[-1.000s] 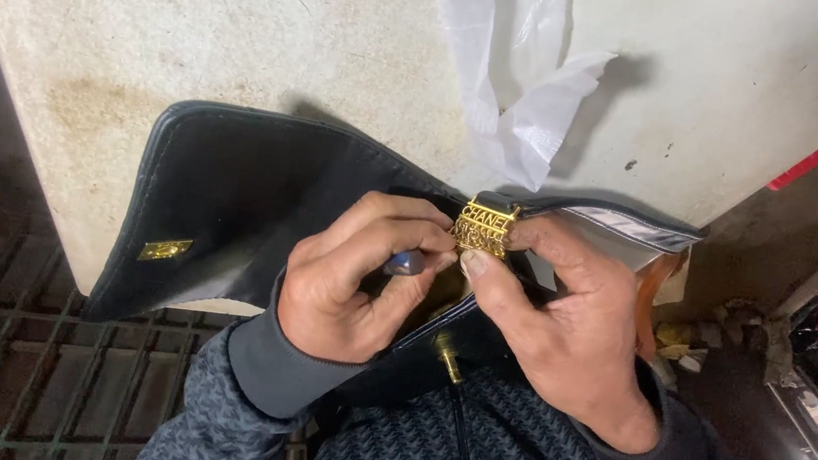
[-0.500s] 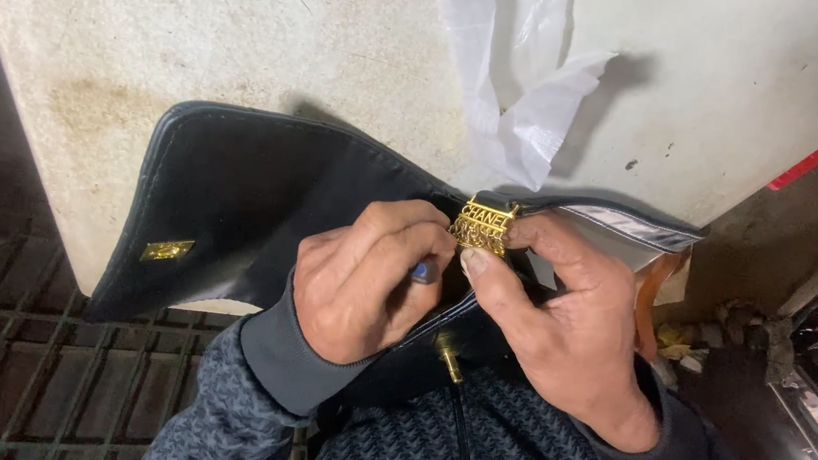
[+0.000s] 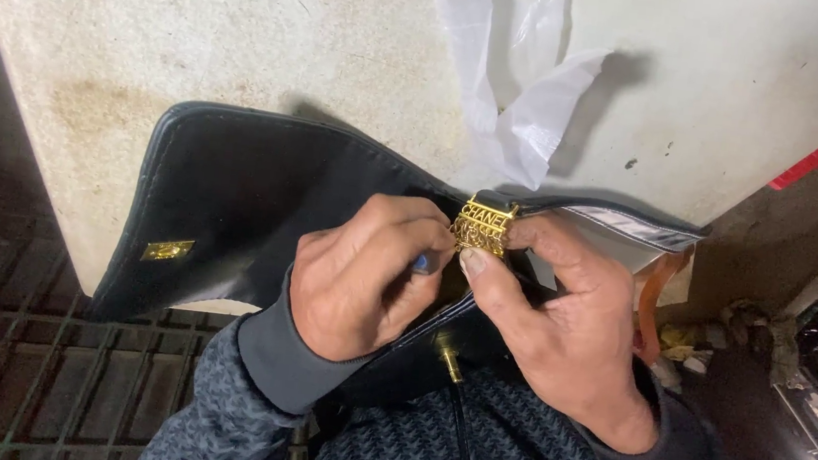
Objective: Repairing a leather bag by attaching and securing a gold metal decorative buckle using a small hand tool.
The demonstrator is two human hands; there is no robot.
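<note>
Desk (image 3: pixel 198 30) under bag (image 3: pixel 262 196), flap open, small gold plate (image 3: pixel 168 250) already on lining. My right hand (image 3: pixel 569 335) pinches gold clasp (image 3: pixel 483 227) at bag edge; left hand (image 3: pixel 365 276) grips blue tool (image 3: pixel 424 261) against it. Fitting looks unfinished, clasp not released.

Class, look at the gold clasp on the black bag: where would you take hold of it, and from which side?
Probably by its two short ends, coming from the right. The gold clasp is a small flat plate standing at the edge of the black bag, and the right hand pinches it there while the left hand works from the other side.
</note>
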